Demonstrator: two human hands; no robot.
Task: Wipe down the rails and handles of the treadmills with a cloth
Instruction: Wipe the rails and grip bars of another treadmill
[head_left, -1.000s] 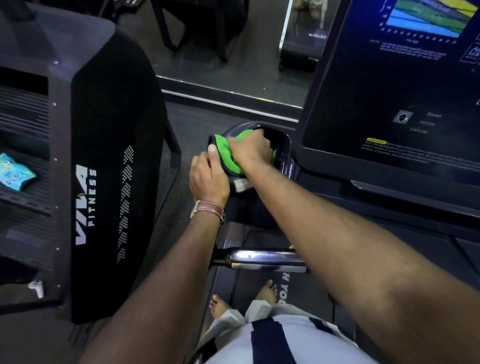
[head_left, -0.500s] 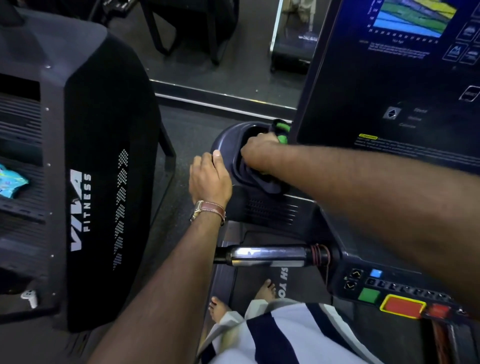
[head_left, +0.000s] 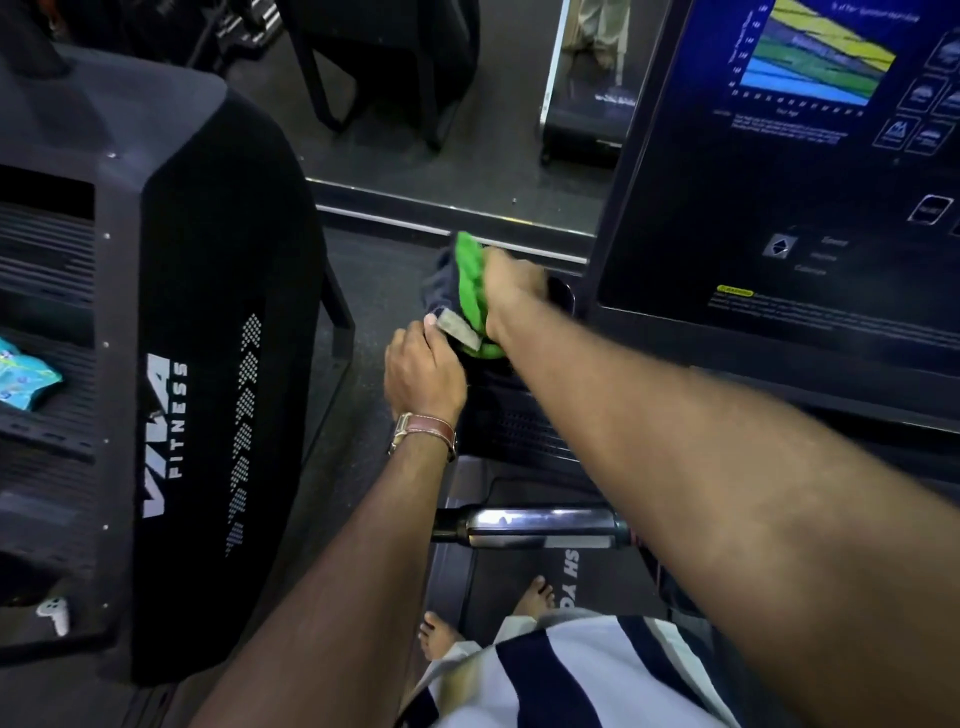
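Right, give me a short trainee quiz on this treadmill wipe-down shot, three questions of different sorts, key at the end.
1. True or false: the right hand presses the green cloth on the dark cup holder beside the console.
2. Multiple choice: what does the left hand do? A) grips the chrome handle; B) rests on the holder's near edge, by the cloth's grey tag; C) taps the console.
3. Fill in: the blue packet lies on the machine marked VIVA ____.

Key: 1 true; 2 B; 3 FITNESS.
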